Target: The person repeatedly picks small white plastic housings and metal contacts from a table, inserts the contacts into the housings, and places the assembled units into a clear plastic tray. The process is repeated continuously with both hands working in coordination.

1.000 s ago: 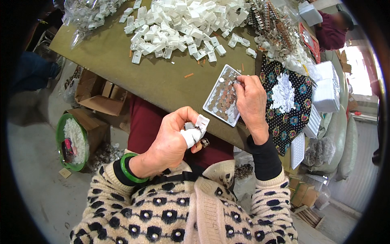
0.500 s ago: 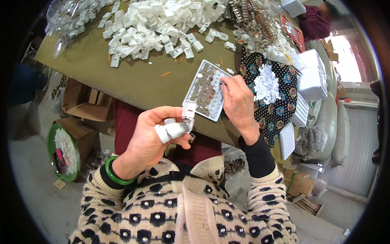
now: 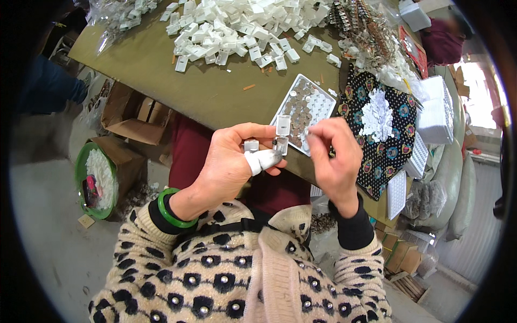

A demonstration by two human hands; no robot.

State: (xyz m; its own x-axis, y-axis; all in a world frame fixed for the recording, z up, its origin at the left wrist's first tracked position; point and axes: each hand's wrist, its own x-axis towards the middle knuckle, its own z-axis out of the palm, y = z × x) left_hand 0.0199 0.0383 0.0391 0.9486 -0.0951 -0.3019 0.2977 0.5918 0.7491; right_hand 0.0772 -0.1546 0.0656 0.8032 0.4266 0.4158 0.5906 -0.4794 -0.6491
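Observation:
My left hand (image 3: 226, 156) is closed around a small white plastic case (image 3: 283, 126) whose hinged halves stand open. Its thumb has a white wrapping (image 3: 258, 160) with a dark smudge. Another white plastic piece (image 3: 251, 145) sits between the fingers of that hand. My right hand (image 3: 339, 156) is pinched just right of the case; what its fingertips hold is too small and blurred to name. Beyond the hands, a white tray (image 3: 329, 98) of round wells holds several small silvery discs (image 3: 299, 105), mostly toward its left side.
A heap of white plastic cases (image 3: 242, 32) covers the table's (image 3: 215, 89) far side. Metal strips (image 3: 358, 27) lie far right. White flat pieces (image 3: 377, 116) rest on a patterned cloth (image 3: 363, 156), beside stacked white trays (image 3: 435, 110). A green basin (image 3: 82, 177) and cardboard box (image 3: 134, 116) stand left.
My right hand has left the tray and moved toward the case in my left hand, fingertips pinched. The case has turned more upright. The whole view has shifted a little to the right.

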